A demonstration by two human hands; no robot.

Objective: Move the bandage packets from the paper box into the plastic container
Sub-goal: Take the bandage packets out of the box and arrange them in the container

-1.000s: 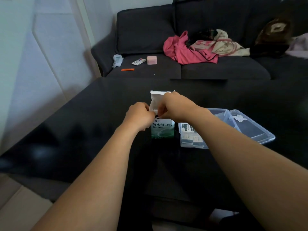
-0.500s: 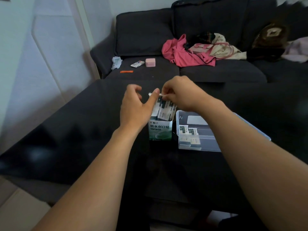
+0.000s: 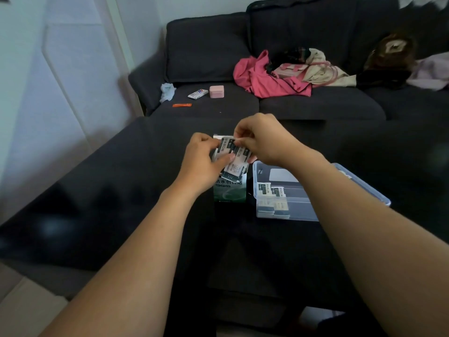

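Two bare forearms reach forward over a glossy black table [image 3: 97, 203]. Just beyond, a clear rectangular plastic container [image 3: 286, 190] holds a few white bandage packets [image 3: 272, 193], beside an upright green-and-white paper box [image 3: 229, 190]. Above the box's open top, the left hand [image 3: 201, 161] and right hand [image 3: 264, 139] both pinch a fanned bunch of printed packets [image 3: 234, 156]. Farther back, a dark grey sofa [image 3: 243, 57] carries a crumpled pink garment [image 3: 262, 79].

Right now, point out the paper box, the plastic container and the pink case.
paper box [image 3: 229, 193]: head view, green printed front.
plastic container [image 3: 286, 216]: head view, near clear wall.
pink case [image 3: 216, 91]: head view, its lid, on the sofa.
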